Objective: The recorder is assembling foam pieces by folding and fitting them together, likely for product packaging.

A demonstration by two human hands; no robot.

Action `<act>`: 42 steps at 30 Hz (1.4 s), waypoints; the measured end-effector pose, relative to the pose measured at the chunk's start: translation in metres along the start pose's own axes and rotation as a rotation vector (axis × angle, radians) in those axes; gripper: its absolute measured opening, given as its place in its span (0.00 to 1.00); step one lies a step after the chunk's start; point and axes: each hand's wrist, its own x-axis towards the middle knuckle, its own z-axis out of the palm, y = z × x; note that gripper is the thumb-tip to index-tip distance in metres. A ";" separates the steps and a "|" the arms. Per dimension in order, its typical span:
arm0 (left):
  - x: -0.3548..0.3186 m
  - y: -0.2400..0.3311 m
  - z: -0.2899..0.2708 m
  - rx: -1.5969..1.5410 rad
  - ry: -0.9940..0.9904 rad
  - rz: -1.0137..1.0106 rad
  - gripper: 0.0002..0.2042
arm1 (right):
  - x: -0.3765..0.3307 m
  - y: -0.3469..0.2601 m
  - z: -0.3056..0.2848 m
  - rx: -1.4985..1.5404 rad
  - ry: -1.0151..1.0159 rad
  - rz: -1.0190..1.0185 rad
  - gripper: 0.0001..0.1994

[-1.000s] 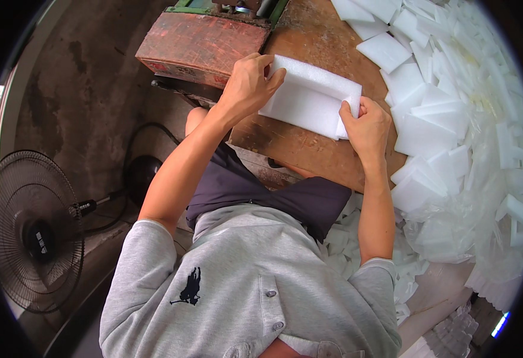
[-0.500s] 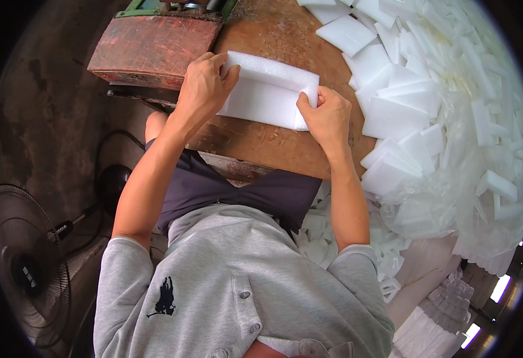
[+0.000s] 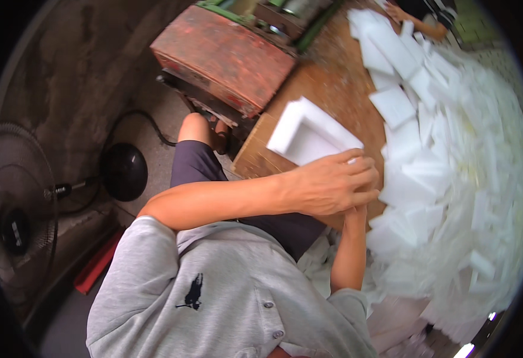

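Note:
A white foam tray [image 3: 318,128] with raised walls rests at a slant on the brown wooden table. My left arm reaches across in front of me. My left hand [image 3: 332,182] is closed at the tray's right end, its fingers bent over the corner with a bit of white foam showing between them. My right hand [image 3: 357,210] is directly below it at that same end, mostly covered by the left hand, so its fingers are hidden.
A large heap of white foam pieces [image 3: 420,173], partly in clear plastic, lies along the right. A worn red machine block [image 3: 225,56] with green parts stands at upper left. A black fan [image 3: 17,227] is at far left. Another person's hand [image 3: 397,12] reaches in at top right.
My left hand has left the tray's left end and crossed to its right end, over my right hand. The view has turned, and the tray appears lower and farther right.

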 end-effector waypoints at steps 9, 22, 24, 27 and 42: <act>-0.038 -0.062 -0.011 0.267 -0.379 -0.403 0.34 | 0.064 -0.011 -0.033 0.116 -0.691 0.028 0.09; -0.019 -0.093 -0.035 -0.275 -0.163 -0.520 0.33 | 0.073 0.007 -0.051 0.244 -0.703 0.297 0.12; -0.001 -0.106 -0.028 -0.550 0.200 -0.693 0.32 | 0.087 0.033 -0.089 0.256 -0.561 0.343 0.14; 0.036 -0.116 0.011 -0.295 0.077 -0.686 0.33 | 0.089 0.135 -0.179 0.409 -0.148 0.664 0.06; 0.104 -0.166 0.152 0.355 -0.084 -0.228 0.23 | 0.203 0.225 -0.238 -0.235 0.131 0.233 0.19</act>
